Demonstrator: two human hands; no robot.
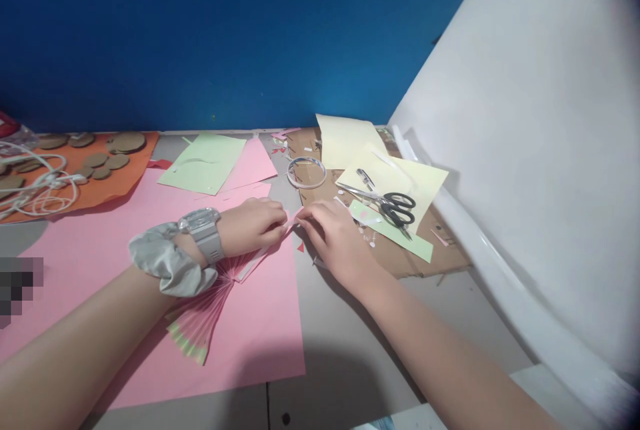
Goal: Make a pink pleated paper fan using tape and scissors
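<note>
My left hand [255, 225] is closed, pinching the narrow end of a pleated pink paper fan [205, 313] that spreads out under my wrist toward me. My right hand [334, 237] meets it fingertip to fingertip and pinches the same pink end. The fan lies on a large pink paper sheet [260, 330]. A grey watch [205, 233] and a grey scrunchie [167, 263] sit on my left wrist.
Black-handled scissors [393, 207] lie on pale yellow paper [400, 180] over brown cardboard [430, 250]. A tape ring [306, 171] sits behind my hands. Green [203, 163] and pink sheets lie farther back. Cardboard discs and a white cable [40, 190] rest on orange paper at left.
</note>
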